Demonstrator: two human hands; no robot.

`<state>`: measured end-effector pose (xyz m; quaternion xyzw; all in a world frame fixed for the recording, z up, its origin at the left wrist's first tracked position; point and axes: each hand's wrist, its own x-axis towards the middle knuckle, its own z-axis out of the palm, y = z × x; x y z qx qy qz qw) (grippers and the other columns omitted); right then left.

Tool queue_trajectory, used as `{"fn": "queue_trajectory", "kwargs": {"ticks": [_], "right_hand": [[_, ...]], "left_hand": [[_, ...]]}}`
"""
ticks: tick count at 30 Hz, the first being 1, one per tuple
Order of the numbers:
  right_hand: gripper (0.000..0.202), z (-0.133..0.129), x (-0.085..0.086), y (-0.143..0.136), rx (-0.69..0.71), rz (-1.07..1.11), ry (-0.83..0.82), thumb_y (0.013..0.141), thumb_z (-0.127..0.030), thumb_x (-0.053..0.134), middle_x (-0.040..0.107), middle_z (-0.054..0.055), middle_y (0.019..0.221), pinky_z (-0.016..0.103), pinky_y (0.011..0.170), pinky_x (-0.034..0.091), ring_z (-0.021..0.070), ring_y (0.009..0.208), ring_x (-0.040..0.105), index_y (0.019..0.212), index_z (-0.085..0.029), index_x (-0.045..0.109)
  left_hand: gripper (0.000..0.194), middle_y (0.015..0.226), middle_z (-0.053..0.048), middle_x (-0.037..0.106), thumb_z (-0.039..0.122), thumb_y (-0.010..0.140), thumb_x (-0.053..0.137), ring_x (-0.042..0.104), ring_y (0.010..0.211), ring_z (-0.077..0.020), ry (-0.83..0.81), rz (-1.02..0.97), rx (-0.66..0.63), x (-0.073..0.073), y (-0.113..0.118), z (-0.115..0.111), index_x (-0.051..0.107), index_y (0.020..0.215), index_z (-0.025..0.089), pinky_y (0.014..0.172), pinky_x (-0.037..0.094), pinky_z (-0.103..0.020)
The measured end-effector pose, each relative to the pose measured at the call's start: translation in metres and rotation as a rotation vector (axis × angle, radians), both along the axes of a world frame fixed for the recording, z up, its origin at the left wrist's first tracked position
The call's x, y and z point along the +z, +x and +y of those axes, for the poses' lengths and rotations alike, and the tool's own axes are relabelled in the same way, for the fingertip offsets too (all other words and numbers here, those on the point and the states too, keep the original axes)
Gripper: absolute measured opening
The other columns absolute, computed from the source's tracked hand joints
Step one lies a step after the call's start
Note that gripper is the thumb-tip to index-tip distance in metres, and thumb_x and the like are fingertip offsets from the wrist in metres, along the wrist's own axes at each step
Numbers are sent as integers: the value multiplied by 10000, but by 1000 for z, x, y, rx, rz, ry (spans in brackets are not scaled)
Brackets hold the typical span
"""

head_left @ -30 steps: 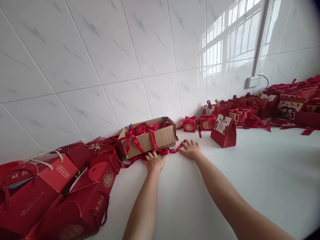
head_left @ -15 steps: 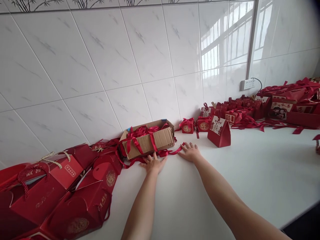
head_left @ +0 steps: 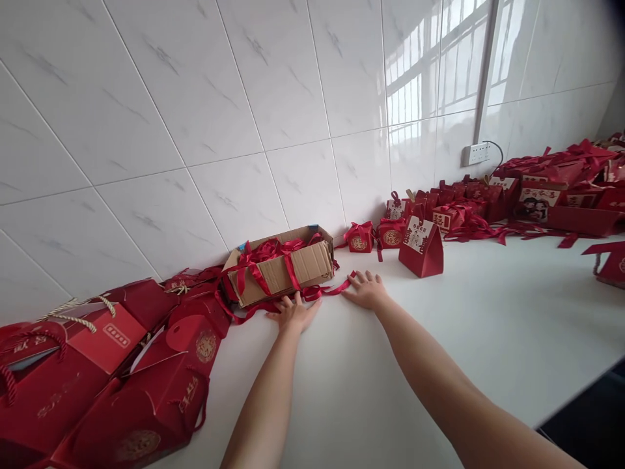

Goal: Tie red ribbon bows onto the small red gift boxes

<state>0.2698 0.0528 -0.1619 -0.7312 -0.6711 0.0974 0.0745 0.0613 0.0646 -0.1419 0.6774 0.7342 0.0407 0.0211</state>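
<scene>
My left hand (head_left: pixel 293 314) lies palm down with fingers spread on the white table, in front of a cardboard box (head_left: pixel 307 264) full of red ribbons (head_left: pixel 266 251). Its fingertips are at the ribbon trailing along the box's front. To the right, my right hand (head_left: pixel 365 291) also rests flat, fingers apart. The loose end of a red ribbon (head_left: pixel 332 290) runs up to its fingertips; whether they press on it I cannot tell. Beyond this hand stands a red gift box with a pointed top and white label (head_left: pixel 422 251).
Large red gift boxes with rope handles (head_left: pixel 131 391) crowd the left side. Small red boxes with bows (head_left: pixel 359 238) stand by the tiled wall. More red boxes and ribbons (head_left: pixel 551 189) are heaped at the far right, below a wall socket (head_left: pixel 476 154). Another red box (head_left: pixel 612 264) sits at the right edge.
The view has tilted down and turned slightly right, so everything shifts up and left. Both hands stay flat in the same places, and the ribbons and boxes look unmoved.
</scene>
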Motion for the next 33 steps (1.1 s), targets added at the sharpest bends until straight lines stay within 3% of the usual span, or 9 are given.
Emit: {"fn": "queue_trajectory", "kwargs": {"ticks": [23, 33], "right_hand": [[811, 0, 3, -1, -2, 11, -23, 796, -740, 142, 81, 10, 1560, 487, 1104, 53, 299, 1411, 35, 1480, -309, 70], [783, -18, 1, -4, -9, 73, 20, 806, -719, 243, 115, 13, 1555, 473, 1110, 50, 294, 1415, 56, 1468, -304, 185]], "left_hand": [[958, 1469, -212, 249, 831, 661, 222, 143, 1341, -485, 0, -22, -13, -4, -1, 12, 322, 1400, 230, 962, 165, -706], [976, 1451, -239, 260, 837, 664, 235, 146, 1330, -506, 9, -59, -36, 1, -2, 7, 337, 1397, 199, 949, 152, -716]]}}
